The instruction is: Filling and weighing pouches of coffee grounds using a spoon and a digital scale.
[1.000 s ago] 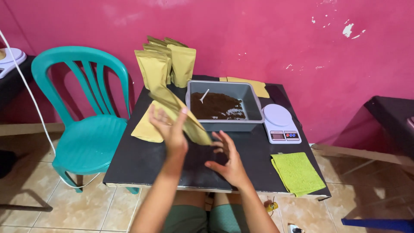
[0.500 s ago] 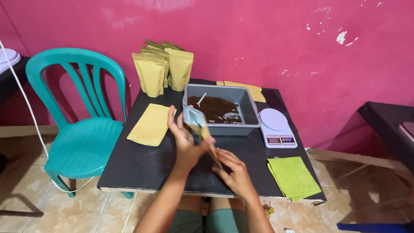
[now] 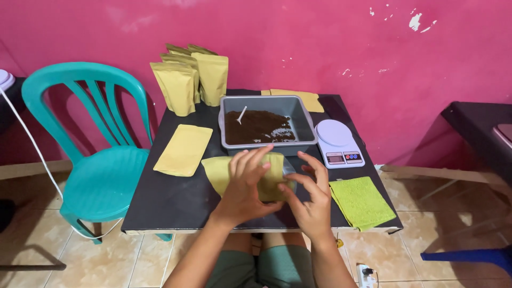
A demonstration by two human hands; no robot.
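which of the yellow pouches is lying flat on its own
The flat yellow paper pouch left of the grey tub; the others stand by the wall or are in the hands.
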